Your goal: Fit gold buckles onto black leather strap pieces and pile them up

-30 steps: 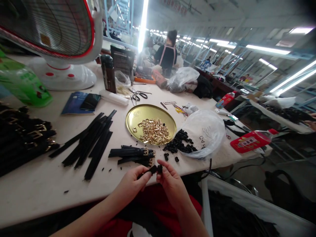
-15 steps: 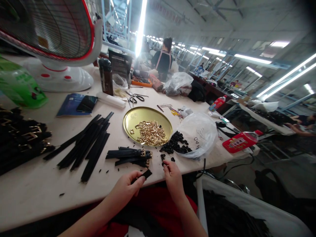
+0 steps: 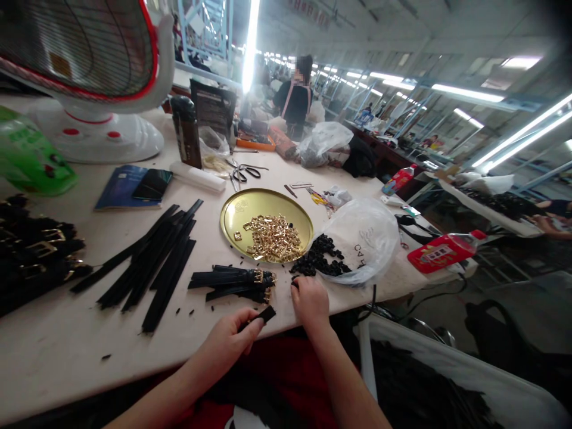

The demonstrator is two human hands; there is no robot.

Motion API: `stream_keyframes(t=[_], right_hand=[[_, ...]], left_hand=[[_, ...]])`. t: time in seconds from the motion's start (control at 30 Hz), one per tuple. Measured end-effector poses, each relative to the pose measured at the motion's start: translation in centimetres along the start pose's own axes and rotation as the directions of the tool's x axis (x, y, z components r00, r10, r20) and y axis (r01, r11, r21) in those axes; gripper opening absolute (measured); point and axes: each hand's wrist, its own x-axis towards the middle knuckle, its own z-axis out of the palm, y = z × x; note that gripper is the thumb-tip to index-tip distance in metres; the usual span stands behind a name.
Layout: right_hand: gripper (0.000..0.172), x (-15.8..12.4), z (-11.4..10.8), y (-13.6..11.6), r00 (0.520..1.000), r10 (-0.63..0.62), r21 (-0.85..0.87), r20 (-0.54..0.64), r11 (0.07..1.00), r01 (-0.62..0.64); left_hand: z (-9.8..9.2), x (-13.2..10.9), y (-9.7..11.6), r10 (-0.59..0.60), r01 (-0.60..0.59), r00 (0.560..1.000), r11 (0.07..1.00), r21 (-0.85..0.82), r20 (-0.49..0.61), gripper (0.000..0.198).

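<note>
A short end of black strap (image 3: 268, 314) sticks out of my left hand (image 3: 235, 336), its thumb and fingers pinched shut on it just over the table's front edge. My right hand (image 3: 311, 301) rests low at the table, its fingers curled together with the tips mostly hidden. A small black piece (image 3: 295, 283) shows at those fingertips; whether it is gripped I cannot make out. Right behind lies a heap of small black pieces (image 3: 322, 255), partly in a clear plastic bag (image 3: 369, 238). Gold buckles (image 3: 274, 237) fill part of a round gold tray (image 3: 232, 217). Buckled black straps (image 3: 227, 278) lie between tray and left hand.
Loose black straps (image 3: 156, 262) and a pile of buckled ones (image 3: 40, 250) lie left. A fan (image 3: 89, 134), notebook (image 3: 116, 187), phone (image 3: 152, 185) and scissors (image 3: 245, 171) stand or lie behind. A red bottle (image 3: 447, 251) is right; a white bin (image 3: 420, 339) stands below.
My right hand has moved slightly up and forward, over the loose black pieces near the heap, and its fingers have turned down. My left hand keeps its hold on the strap.
</note>
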Motion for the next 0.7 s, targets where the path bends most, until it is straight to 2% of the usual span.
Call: stream_keyframes(t=[0.07, 0.1, 0.13, 0.2, 0.23, 0.3, 0.4, 0.43, 0.5, 0.7], right_hand=[[0.02, -0.3, -0.4, -0.2, 0.998, 0.068, 0.286, 0.0, 0.956, -0.065], [0.025, -0.5, -0.7, -0.3, 0.993, 0.107, 0.467, 0.039, 0.877, -0.113], [0.031, -0.9, -1.1, -0.5, 0.985, 0.133, 0.637, 0.106, 0.752, -0.17], [0.037, -1.7, -1.9, -1.1, 0.957, 0.115, 0.857, 0.267, 0.425, -0.29], [0.036, -2.1, -2.3, -1.6, 0.939, 0.084, 0.9, 0.332, 0.27, -0.342], [0.031, -2.8, -2.8, -2.5, 0.908, 0.038, 0.908, 0.417, 0.024, -0.418], [0.025, -3.5, -3.0, -3.9, 0.875, 0.045, 0.861, 0.481, -0.213, -0.462], [0.025, -3.7, -2.9, -4.3, 0.869, 0.065, 0.849, 0.491, -0.257, -0.461], [0.026, -4.0, -2.5, -5.1, 0.867, 0.116, 0.852, 0.484, -0.288, -0.437], [0.029, -5.6, -1.6, -6.8, 0.908, 0.15, 0.915, 0.392, -0.164, -0.368]], left_hand=[[-0.1, 0.0, 0.1, 0.004, -0.004, 1.0, 1.0, 0.005, -0.011, 0.03], [-0.2, 0.0, 0.2, 0.002, -0.002, 1.0, 1.0, 0.002, -0.014, 0.03], [-0.2, 0.0, 0.4, -0.001, 0.001, 1.0, 1.0, -0.003, -0.017, 0.03], [-0.2, 0.0, 0.8, -0.003, 0.003, 1.0, 1.0, -0.017, -0.017, 0.03], [-0.2, -0.1, 1.0, -0.001, 0.001, 1.0, 1.0, -0.024, -0.017, 0.03], [-0.2, -0.3, 1.5, 0.008, -0.008, 1.0, 0.999, -0.04, -0.012, 0.03], [-0.1, -0.7, 1.8, 0.032, -0.033, 0.999, 0.997, -0.066, -0.008, 0.03], [-0.1, -0.8, 1.8, 0.042, -0.043, 0.999, 0.997, -0.071, -0.01, 0.031], [0.0, -1.1, 1.6, 0.062, -0.063, 0.998, 0.996, -0.065, -0.019, 0.03], [-0.1, -1.3, 1.1, 0.13, -0.127, 0.986, 0.991, 0.044, -0.099, 0.031]])
